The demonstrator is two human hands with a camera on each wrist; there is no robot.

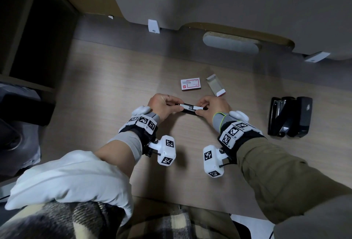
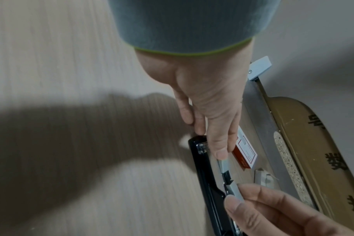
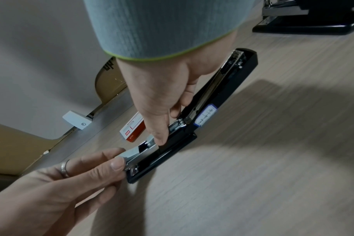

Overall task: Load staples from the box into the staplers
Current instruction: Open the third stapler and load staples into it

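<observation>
Red staple box (image 1: pixel 190 84), second stapler (image 1: pixel 290 116) (right)

Wooden desk (image 1: pixel 106 78) bearing staplers (image 1: pixel 289 116), staple box (image 1: pixel 190 84).

markers "B1", "B2" on right wrist band (image 1: pixel 233 133)

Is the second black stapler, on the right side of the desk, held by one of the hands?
No: the second stapler lies alone on the desk, while the left hand and right hand hold the long stapler.
</observation>
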